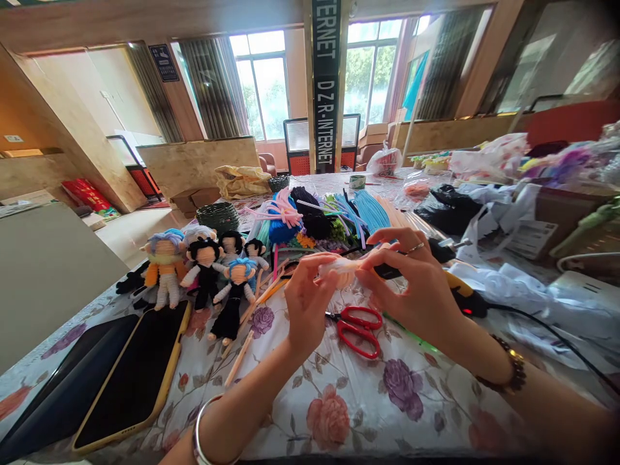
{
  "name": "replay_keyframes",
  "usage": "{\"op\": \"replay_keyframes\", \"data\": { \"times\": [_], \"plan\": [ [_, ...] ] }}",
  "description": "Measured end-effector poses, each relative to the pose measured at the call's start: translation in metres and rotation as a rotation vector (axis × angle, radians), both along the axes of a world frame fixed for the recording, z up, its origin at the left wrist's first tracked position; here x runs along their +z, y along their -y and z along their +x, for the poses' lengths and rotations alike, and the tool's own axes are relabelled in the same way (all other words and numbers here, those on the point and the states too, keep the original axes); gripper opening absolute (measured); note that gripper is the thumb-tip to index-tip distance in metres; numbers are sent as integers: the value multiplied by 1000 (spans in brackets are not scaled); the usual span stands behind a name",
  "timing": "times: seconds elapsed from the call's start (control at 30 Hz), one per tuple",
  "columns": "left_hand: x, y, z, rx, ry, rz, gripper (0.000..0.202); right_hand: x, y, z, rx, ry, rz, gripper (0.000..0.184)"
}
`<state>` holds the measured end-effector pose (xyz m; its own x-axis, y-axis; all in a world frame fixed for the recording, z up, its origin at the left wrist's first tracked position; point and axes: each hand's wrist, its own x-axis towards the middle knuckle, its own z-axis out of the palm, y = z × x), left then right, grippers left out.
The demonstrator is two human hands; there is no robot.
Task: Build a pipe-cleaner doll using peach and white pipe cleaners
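Note:
My left hand and my right hand are raised over the table and meet fingertip to fingertip. Pinched between them is a small white and peach pipe-cleaner piece, partly hidden by the fingers. Just below lie red-handled scissors, their blades mostly behind my left hand. Behind my right wrist rests a black and yellow corded tool with a red light, its shape partly covered. To the left, several small pipe-cleaner dolls with black, blue or white hair are grouped together.
Bundles of coloured pipe cleaners are heaped beyond my hands. Loose peach stems and a yellow-cased phone lie at the left. A black cord crosses the right side, near white crumpled material. A dark green basket stands behind the dolls.

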<state>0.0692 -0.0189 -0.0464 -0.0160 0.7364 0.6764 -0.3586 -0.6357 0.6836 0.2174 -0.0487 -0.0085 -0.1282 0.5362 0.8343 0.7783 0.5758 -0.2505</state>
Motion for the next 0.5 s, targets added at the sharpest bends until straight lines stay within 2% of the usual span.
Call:
{"op": "replay_keyframes", "data": {
  "times": [0.27, 0.4, 0.5],
  "plan": [
    [1, 0, 1, -30, 15, -76, 13, -8, -5, -1, -21, 8, 110, 9],
    [1, 0, 0, -43, 37, -132, 13, -8, -6, 0, 5, -59, 68, 8],
    [1, 0, 0, -61, 49, -142, 13, -6, -6, 1, 35, -117, -41, 8]
  ]
}}
